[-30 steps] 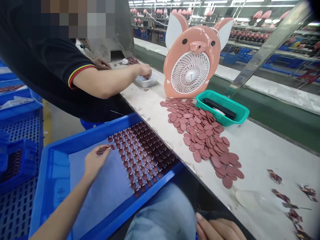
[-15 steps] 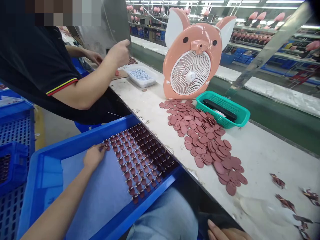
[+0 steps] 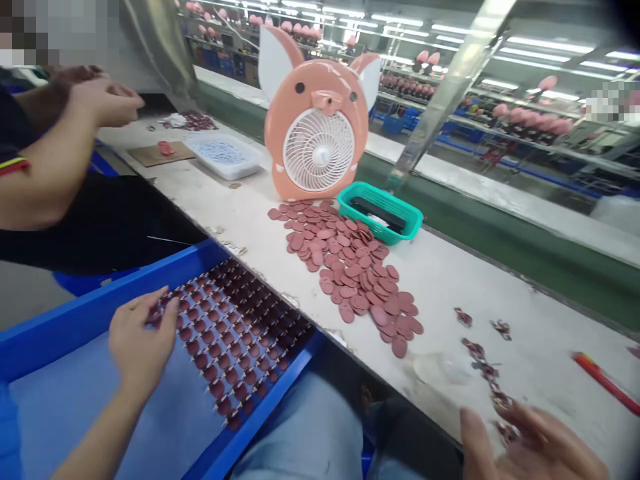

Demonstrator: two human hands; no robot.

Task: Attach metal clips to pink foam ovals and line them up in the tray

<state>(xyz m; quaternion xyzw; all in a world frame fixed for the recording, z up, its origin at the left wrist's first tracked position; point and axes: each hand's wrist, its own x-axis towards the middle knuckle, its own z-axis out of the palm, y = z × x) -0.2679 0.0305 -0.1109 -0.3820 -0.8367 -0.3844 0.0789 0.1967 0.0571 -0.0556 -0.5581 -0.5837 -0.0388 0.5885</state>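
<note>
My left hand (image 3: 143,343) is over the blue tray (image 3: 65,307), at the far left end of the rows of small dark-red pieces (image 3: 215,350) on its blue sheet. Its thumb and fingers are apart, and I see nothing held between them. At the lower right, my right hand (image 3: 535,443) hovers just over the worktable with thumb and fingers spread. Small brown-red parts with light bits (image 3: 507,432) lie under and beside its fingers. More such parts (image 3: 473,347) are strung out beyond it. Flat reddish oval discs (image 3: 350,267) form a loose pile in mid-table.
Behind the discs stands a pig-shaped fan (image 3: 320,127), with a green basket (image 3: 380,213) beside it. A red pen-like stick (image 3: 605,380) lies at the right. At left, a co-worker's hands (image 3: 100,100) are near a white tray of bluish bits (image 3: 225,157).
My view has swung right. My left hand has opened away from the row end. My right hand has risen from beside my leg to over the loose parts on the table.
</note>
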